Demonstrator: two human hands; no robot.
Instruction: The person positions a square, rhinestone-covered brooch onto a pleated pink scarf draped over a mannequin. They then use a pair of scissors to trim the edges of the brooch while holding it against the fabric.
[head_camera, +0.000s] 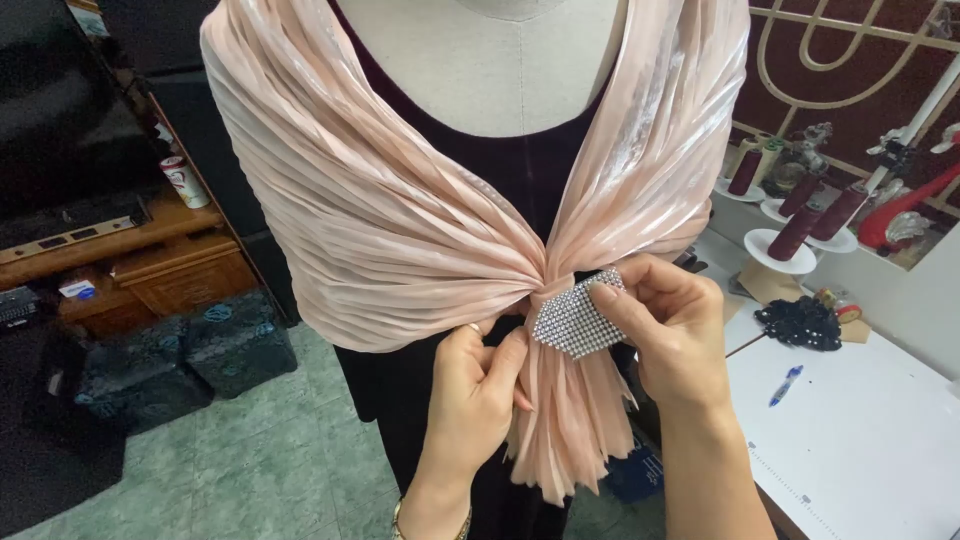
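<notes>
Shawl: pink pleated shawl (400, 220) drapes a mannequin (515, 60), gathered at frame centre.
Band: rhinestone band (577, 318) sits at the gather.
Right hand (680, 335): pinches the band.
Left hand (475, 390): grips the hanging pleats below.

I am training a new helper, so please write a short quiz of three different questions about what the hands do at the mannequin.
1. True or false: the right hand holds a silver rhinestone mesh strip against the gathered knot of the pale pink pleated satin shawl.
2. Which does the left hand grip? A) the blue pen B) the shawl's hanging tails below the knot C) a dark red thread cone
3. Fill in: under the shawl, the mannequin wears a dark ___ dress.

Key: 1 true; 2 B; 3 maroon.
</notes>
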